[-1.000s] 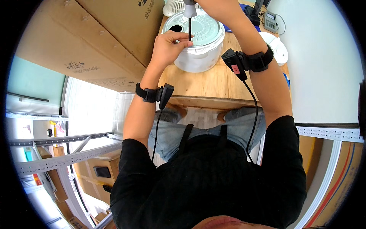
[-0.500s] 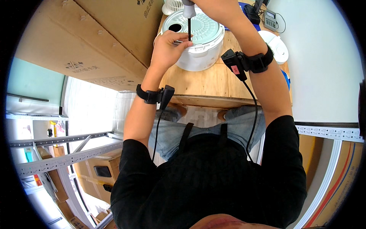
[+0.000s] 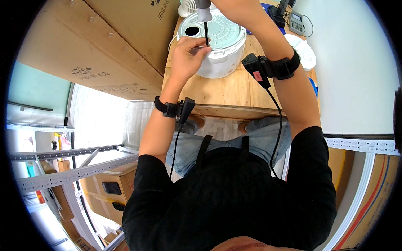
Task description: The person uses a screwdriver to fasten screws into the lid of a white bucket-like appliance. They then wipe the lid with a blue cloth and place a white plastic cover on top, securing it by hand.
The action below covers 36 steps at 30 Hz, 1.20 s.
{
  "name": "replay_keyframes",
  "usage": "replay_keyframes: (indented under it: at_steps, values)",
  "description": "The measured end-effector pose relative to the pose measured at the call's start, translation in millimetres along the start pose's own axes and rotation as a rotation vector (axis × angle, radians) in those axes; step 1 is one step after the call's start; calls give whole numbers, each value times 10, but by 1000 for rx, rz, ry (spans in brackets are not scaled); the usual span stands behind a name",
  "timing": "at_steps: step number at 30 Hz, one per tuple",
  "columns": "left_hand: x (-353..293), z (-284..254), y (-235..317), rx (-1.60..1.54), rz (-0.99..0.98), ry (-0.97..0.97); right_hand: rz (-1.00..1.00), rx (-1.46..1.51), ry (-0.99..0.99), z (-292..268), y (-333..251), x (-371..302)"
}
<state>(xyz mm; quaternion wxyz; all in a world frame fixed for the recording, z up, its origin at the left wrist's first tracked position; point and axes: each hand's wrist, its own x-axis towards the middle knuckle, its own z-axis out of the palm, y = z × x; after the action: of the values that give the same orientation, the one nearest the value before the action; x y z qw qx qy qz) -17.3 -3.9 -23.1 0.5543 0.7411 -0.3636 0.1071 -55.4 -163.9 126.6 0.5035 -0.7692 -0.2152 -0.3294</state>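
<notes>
A screwdriver [image 3: 204, 14] with a grey handle and dark shaft stands tilted over the near rim of a round white tub [image 3: 220, 67]. The tub's pale green ribbed lid [image 3: 224, 29] has a dark round hole at its left. My right hand [image 3: 234, 9] is at the screwdriver's handle; the upper edge of the picture cuts off its fingers and the handle's top. At the lower end of the shaft, the thumb and forefinger of my left hand [image 3: 187, 56] pinch round the tip, beside the lid's edge. Whether a screw is between them cannot be made out.
The tub stands on a wooden table [image 3: 209, 92]. A large cardboard box [image 3: 113, 46] rises close on the left. Right of the tub are a white round part [image 3: 302, 52] and a grey keypad device [image 3: 296, 23]. Behind it sits a white slatted object [image 3: 190, 6].
The screwdriver's handle has shifted slightly up and left, so the shaft leans more. My left wrist and forearm have moved a little to the right, with the fingers still at the tip.
</notes>
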Motion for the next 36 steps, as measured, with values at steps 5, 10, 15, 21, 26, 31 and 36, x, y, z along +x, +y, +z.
replay_keyframes:
  at_steps: [5,10,15,21,26,31,36]
  values:
    - [16,2,-39,47,19,-12,-71,-32,9,4,-13,18]
    - [-24,42,-53,14,10,7,57,31,-117,-57,-102,34]
    - [-18,92,4,-68,-43,28,36,493,-159,20,280,99]
    - [-17,37,-29,-69,-42,22,-140,-149,-22,83,-8,81]
    - [45,81,6,-39,-53,0,-155,83,-22,40,186,103]
    - [40,-28,-65,-4,-54,-53,77,214,-135,67,63,103]
    - [126,-33,-11,-314,-203,-98,-325,-310,127,94,210,115]
